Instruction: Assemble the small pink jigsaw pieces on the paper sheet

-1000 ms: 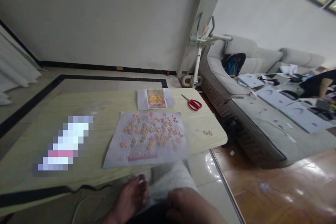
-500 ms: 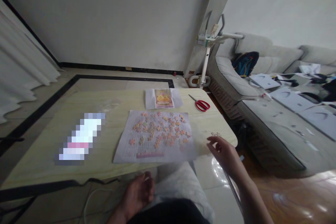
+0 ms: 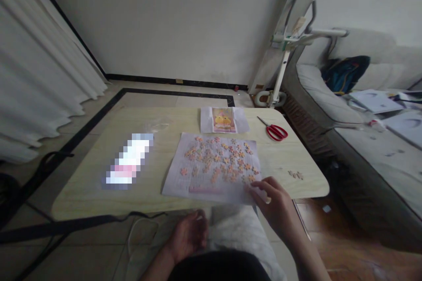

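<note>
My right hand (image 3: 272, 197) is over the lower right corner of a printed white sheet (image 3: 174, 184), thumb and index fingertip pinched close together beside the nearest pieces. A small pale thing (image 3: 268, 200) shows under its fingers, too small to name surely. Many small pink, orange and yellow jigsaw puzzle pieces (image 3: 216, 158) lie loose over the sheet. A pink strip (image 3: 204, 189) runs along its near edge. Below the table edge, my left hand (image 3: 189, 235) rests by my lap, fingers loosely curled, thumb apart, nothing seen in it.
Behind the sheet lies a paper with a yellow cartoon picture (image 3: 223, 120). Red-handled scissors (image 3: 276, 132) are at the back right, and several pieces (image 3: 296, 174) sit near the right edge. A blurred-out phone-like screen (image 3: 130, 160) glows at left. A sofa (image 3: 356, 158) stands at right.
My right hand has moved left, from the loose pieces near the table's right side to the sheet's corner. The whole view has shifted, with the table appearing farther right. My left hand stays low.
</note>
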`<state>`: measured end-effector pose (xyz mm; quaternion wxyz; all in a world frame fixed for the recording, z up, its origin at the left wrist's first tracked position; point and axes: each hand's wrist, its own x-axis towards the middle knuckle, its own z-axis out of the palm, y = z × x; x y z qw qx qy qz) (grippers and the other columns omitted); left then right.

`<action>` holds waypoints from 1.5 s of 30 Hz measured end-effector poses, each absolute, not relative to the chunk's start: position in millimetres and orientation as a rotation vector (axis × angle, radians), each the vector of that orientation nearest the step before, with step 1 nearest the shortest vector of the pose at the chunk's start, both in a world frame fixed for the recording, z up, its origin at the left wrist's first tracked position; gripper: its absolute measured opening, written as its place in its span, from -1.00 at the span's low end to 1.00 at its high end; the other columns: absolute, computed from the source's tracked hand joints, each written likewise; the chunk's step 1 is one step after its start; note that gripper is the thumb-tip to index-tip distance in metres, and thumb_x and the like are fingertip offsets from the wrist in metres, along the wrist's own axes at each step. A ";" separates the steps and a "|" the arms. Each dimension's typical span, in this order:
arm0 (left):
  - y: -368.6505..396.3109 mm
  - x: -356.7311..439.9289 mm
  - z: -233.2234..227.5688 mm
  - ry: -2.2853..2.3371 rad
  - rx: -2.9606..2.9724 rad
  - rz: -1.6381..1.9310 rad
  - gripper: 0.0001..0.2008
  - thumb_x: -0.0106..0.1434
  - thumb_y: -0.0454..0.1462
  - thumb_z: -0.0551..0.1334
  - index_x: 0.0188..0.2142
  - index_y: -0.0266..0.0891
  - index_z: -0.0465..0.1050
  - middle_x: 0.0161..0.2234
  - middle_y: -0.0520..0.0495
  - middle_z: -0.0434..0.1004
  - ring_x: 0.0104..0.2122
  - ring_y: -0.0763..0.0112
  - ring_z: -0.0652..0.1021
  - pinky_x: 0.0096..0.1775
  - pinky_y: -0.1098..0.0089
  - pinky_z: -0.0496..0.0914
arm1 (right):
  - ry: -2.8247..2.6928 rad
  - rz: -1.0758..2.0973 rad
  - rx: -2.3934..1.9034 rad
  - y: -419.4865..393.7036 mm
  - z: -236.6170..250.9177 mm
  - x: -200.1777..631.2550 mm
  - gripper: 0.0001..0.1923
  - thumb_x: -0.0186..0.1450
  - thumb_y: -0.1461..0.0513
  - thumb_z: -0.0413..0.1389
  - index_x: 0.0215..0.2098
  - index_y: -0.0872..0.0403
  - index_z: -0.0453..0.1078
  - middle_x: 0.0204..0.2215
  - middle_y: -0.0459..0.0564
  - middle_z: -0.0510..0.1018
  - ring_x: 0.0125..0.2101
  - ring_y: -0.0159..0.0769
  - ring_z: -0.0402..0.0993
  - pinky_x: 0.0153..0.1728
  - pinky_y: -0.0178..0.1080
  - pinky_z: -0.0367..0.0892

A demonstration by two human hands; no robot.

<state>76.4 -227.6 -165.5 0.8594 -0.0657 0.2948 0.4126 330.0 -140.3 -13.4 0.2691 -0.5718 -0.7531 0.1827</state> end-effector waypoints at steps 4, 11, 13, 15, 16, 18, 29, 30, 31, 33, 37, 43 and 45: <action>-227.6 76.4 -165.4 0.577 -0.137 0.858 -0.87 0.22 -0.20 0.30 -0.32 -0.21 0.44 -0.45 -0.03 0.59 -0.56 0.35 0.53 -0.51 0.40 0.21 | -2.104 0.541 -1.440 -142.9 -11.5 316.2 -0.84 0.35 0.16 0.10 -0.25 0.03 0.50 -0.33 0.02 0.47 -0.33 -0.23 0.47 -0.29 -0.20 0.40; -228.7 73.8 -171.2 0.532 -0.151 0.849 -0.87 0.24 -0.19 0.28 -0.28 -0.19 0.44 -0.40 -0.01 0.60 -0.52 0.35 0.55 -0.48 0.37 0.22 | -2.191 0.478 -1.306 -151.6 -16.6 290.0 -0.86 0.34 0.26 0.08 -0.20 0.06 0.49 -0.32 0.05 0.46 -0.30 -0.18 0.45 -0.29 -0.14 0.43; -229.3 73.5 -173.3 0.522 -0.148 0.849 -0.87 0.25 -0.19 0.27 -0.27 -0.19 0.44 -0.39 -0.01 0.60 -0.52 0.34 0.56 -0.47 0.37 0.22 | -2.209 0.433 -1.278 -155.4 -18.2 287.4 -0.84 0.34 0.28 0.07 -0.15 0.07 0.48 -0.24 0.09 0.46 -0.25 -0.16 0.44 -0.25 -0.10 0.44; -230.5 73.5 -175.4 0.518 -0.146 0.853 -0.87 0.26 -0.19 0.26 -0.26 -0.18 0.45 -0.37 -0.01 0.61 -0.51 0.34 0.56 -0.46 0.36 0.23 | -2.230 0.400 -1.269 -159.2 -19.5 285.8 -0.79 0.33 0.31 0.07 -0.09 0.06 0.46 -0.15 0.13 0.45 -0.19 -0.13 0.43 -0.21 -0.06 0.44; -231.3 73.6 -176.4 0.517 -0.146 0.855 -0.87 0.27 -0.19 0.25 -0.25 -0.18 0.45 -0.37 -0.01 0.61 -0.50 0.34 0.56 -0.45 0.36 0.24 | -2.240 0.394 -1.267 -160.7 -19.9 285.3 -0.77 0.33 0.32 0.08 -0.07 0.06 0.45 -0.13 0.14 0.44 -0.17 -0.12 0.42 -0.19 -0.05 0.45; -232.9 73.9 -178.4 0.519 -0.145 0.860 -0.88 0.27 -0.19 0.24 -0.25 -0.18 0.45 -0.37 -0.01 0.61 -0.51 0.34 0.56 -0.44 0.36 0.24 | -2.263 0.405 -1.251 -162.6 -20.6 284.8 -0.77 0.32 0.33 0.08 -0.08 0.06 0.45 -0.14 0.13 0.45 -0.14 -0.10 0.41 -0.16 -0.03 0.44; -230.9 73.3 -175.8 0.509 -0.176 0.832 -0.85 0.26 -0.18 0.25 -0.26 -0.21 0.47 -0.38 -0.02 0.58 -0.51 0.37 0.52 -0.43 0.36 0.22 | -2.311 0.393 -1.210 -159.2 -19.0 278.6 -0.69 0.31 0.38 0.05 -0.02 0.01 0.42 -0.12 0.11 0.45 -0.08 -0.06 0.36 -0.05 0.10 0.38; -231.0 73.2 -175.0 0.510 -0.179 0.830 -0.85 0.26 -0.18 0.24 -0.25 -0.21 0.47 -0.38 -0.03 0.58 -0.52 0.39 0.51 -0.42 0.36 0.22 | -2.312 0.398 -1.208 -160.8 -18.1 273.4 -0.69 0.31 0.38 0.04 -0.02 0.01 0.41 -0.12 0.10 0.45 -0.09 -0.06 0.36 -0.04 0.11 0.37; -231.1 73.1 -174.6 0.513 -0.182 0.830 -0.84 0.27 -0.17 0.24 -0.25 -0.22 0.47 -0.38 -0.03 0.58 -0.53 0.41 0.49 -0.41 0.36 0.23 | -2.316 0.414 -1.201 -162.4 -17.1 267.9 -0.69 0.31 0.39 0.04 -0.02 0.02 0.41 -0.13 0.10 0.46 -0.10 -0.07 0.36 -0.05 0.10 0.36; -231.6 73.2 -175.2 0.523 -0.190 0.834 -0.82 0.28 -0.16 0.23 -0.25 -0.23 0.48 -0.39 -0.03 0.57 -0.55 0.44 0.47 -0.40 0.36 0.24 | -2.322 0.457 -1.176 -164.7 -15.0 258.3 -0.73 0.30 0.39 0.04 -0.07 0.04 0.43 -0.16 0.10 0.46 -0.14 -0.09 0.36 -0.10 0.05 0.38; -232.6 73.4 -179.6 0.540 -0.213 0.819 -0.81 0.27 -0.14 0.24 -0.26 -0.23 0.48 -0.39 -0.03 0.58 -0.56 0.43 0.47 -0.42 0.37 0.23 | -2.311 0.424 -1.202 -164.1 -13.5 251.1 -0.71 0.27 0.41 0.07 -0.07 0.06 0.43 -0.17 0.11 0.47 -0.14 -0.07 0.35 -0.15 0.01 0.38; -232.8 74.1 -177.3 0.562 -0.217 0.828 -0.82 0.25 -0.17 0.25 -0.21 -0.22 0.48 -0.40 -0.03 0.57 -0.53 0.41 0.49 -0.41 0.37 0.24 | -2.294 0.369 -1.308 -160.9 -18.6 252.3 -0.68 0.23 0.40 0.10 -0.10 -0.03 0.45 -0.16 0.06 0.45 -0.13 -0.06 0.34 0.00 0.17 0.24; -232.6 74.1 -174.3 0.565 -0.217 0.831 -0.82 0.24 -0.17 0.26 -0.22 -0.23 0.48 -0.39 -0.05 0.57 -0.54 0.43 0.48 -0.41 0.37 0.24 | -2.291 0.398 -1.325 -160.2 -19.3 251.2 -0.67 0.23 0.40 0.10 -0.10 -0.03 0.45 -0.16 0.06 0.44 -0.12 -0.06 0.33 0.00 0.15 0.24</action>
